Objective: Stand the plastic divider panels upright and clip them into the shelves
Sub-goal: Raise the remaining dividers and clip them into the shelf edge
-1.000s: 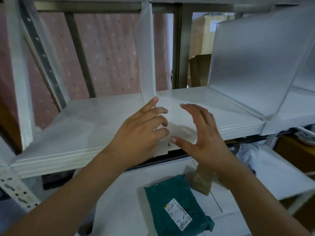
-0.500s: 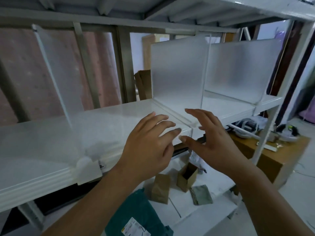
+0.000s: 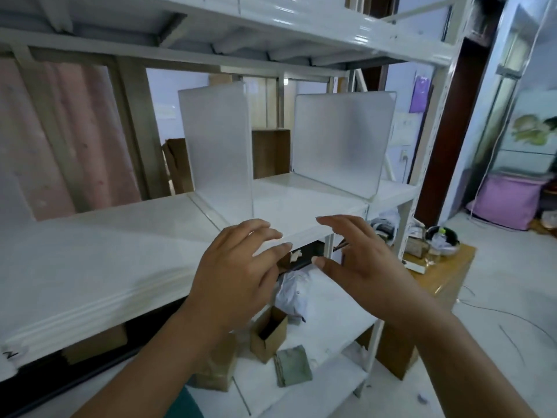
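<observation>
Two frosted plastic divider panels stand upright on the white shelf (image 3: 126, 236). The nearer divider panel (image 3: 217, 146) rises just behind my hands; the farther divider panel (image 3: 340, 143) stands to its right near the shelf's end. My left hand (image 3: 238, 273) hovers at the shelf's front edge, fingers spread, holding nothing. My right hand (image 3: 358, 260) is beside it, a little in front of the edge, fingers apart and empty. Neither hand touches a panel.
On the lower shelf (image 3: 328, 327) lie small cardboard boxes (image 3: 268, 336), a white bag (image 3: 292, 294) and a grey-green packet (image 3: 292, 369). A wooden table (image 3: 443, 282) with clutter stands right of the white upright post (image 3: 422, 182). Another shelf (image 3: 301, 22) runs overhead.
My view has swung right along the shelf. Both hands left the divider at the left and travelled right, staying spread; the two right-hand dividers are centred in front of me.
</observation>
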`<state>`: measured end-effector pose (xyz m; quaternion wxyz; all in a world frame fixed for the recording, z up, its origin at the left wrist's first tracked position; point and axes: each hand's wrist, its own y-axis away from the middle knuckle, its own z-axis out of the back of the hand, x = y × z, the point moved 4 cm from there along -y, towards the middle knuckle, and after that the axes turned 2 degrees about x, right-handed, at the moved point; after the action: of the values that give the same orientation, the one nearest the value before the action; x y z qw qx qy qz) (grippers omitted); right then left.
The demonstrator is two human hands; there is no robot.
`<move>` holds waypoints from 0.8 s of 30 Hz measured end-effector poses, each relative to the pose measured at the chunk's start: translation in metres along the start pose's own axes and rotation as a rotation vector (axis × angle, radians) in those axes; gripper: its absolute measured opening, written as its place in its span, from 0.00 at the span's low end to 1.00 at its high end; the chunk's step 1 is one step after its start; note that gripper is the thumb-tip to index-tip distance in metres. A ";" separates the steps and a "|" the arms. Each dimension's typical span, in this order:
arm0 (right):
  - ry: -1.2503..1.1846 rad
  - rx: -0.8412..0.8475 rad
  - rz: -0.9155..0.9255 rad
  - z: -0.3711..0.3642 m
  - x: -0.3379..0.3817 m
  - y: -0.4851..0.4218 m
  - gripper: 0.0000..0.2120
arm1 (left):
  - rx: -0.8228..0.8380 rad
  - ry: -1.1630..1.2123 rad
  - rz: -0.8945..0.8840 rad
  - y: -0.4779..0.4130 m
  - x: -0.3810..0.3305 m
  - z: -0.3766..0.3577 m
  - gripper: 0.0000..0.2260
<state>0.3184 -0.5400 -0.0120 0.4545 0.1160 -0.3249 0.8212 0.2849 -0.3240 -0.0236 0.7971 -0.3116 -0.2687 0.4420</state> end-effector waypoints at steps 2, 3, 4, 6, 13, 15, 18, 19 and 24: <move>0.002 0.008 -0.009 0.009 -0.017 0.004 0.28 | -0.023 0.015 0.010 -0.011 -0.011 -0.012 0.18; 0.002 0.017 -0.015 0.013 -0.027 0.006 0.28 | -0.030 0.024 0.011 -0.017 -0.017 -0.019 0.17; -0.004 0.025 -0.022 0.016 -0.037 0.007 0.28 | -0.033 0.030 0.009 -0.021 -0.024 -0.026 0.17; -0.022 0.043 -0.044 0.021 -0.056 0.009 0.28 | -0.027 0.042 0.004 -0.030 -0.035 -0.040 0.16; -0.043 0.011 -0.067 0.037 -0.114 0.004 0.27 | 0.001 0.076 -0.044 -0.072 -0.054 -0.095 0.16; -0.029 0.003 -0.083 0.041 -0.129 -0.003 0.27 | 0.003 0.080 -0.057 -0.085 -0.054 -0.113 0.14; -0.016 0.006 -0.123 0.046 -0.154 -0.017 0.26 | -0.008 0.093 -0.065 -0.109 -0.055 -0.142 0.13; -0.009 0.005 -0.132 0.048 -0.162 -0.023 0.26 | -0.017 0.099 -0.069 -0.117 -0.056 -0.152 0.13; 0.030 -0.003 -0.159 0.062 -0.202 -0.058 0.25 | -0.044 0.153 -0.047 -0.163 -0.057 -0.196 0.18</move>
<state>0.4726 -0.6930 -0.0378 0.5233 0.1284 -0.3088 0.7837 0.4839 -0.4918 -0.0425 0.8184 -0.3555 -0.2241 0.3920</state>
